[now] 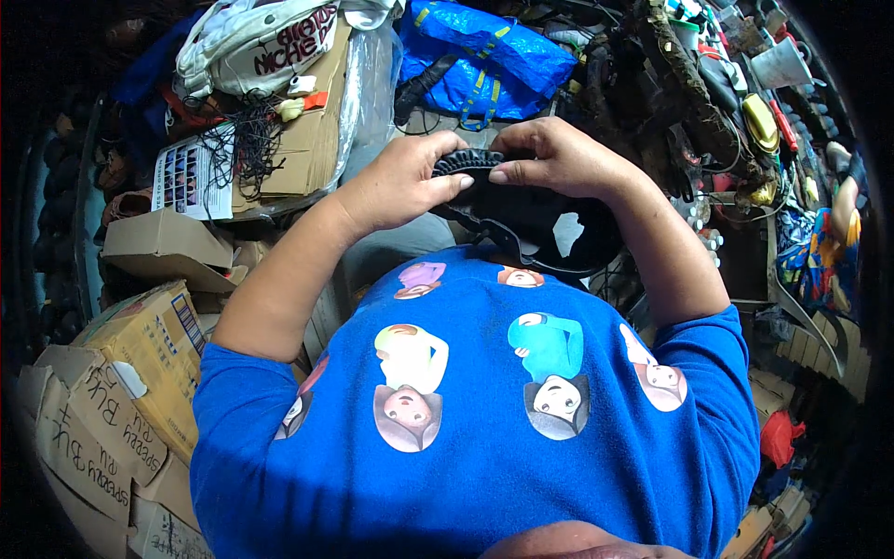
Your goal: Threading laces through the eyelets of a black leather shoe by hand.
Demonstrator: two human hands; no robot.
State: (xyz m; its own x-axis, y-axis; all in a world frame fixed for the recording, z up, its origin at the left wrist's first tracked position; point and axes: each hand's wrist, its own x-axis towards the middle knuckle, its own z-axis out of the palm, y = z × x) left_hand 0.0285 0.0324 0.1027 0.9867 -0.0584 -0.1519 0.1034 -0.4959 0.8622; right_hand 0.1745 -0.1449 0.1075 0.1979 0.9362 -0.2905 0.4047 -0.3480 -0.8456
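Observation:
A black piece with a ridged, gathered-looking edge (pixel 473 158) is held up between my two hands, above my lap; its exact kind cannot be made out. My left hand (pixel 410 179) grips its left side, thumb on the near face and fingers curled behind. From the right, my right hand (pixel 549 160) pinches it the same way, thumb tip close to the left one. Just below the hands, a larger glossy black curved thing (pixel 582 210) lies over my lap, with a torn white scrap (pixel 568 233) on it. Whether the two black things are joined is hidden.
Ahead stands a blue bag (pixel 489 61) with yellow straps. At the far left, a white bag (pixel 251 47), tangled black cords (pixel 247 140) and a printed sheet (pixel 193 177) lie on cardboard. Cardboard boxes (pixel 144 359) crowd my left side. Tools and containers, including a white bucket (pixel 780 65), clutter the right.

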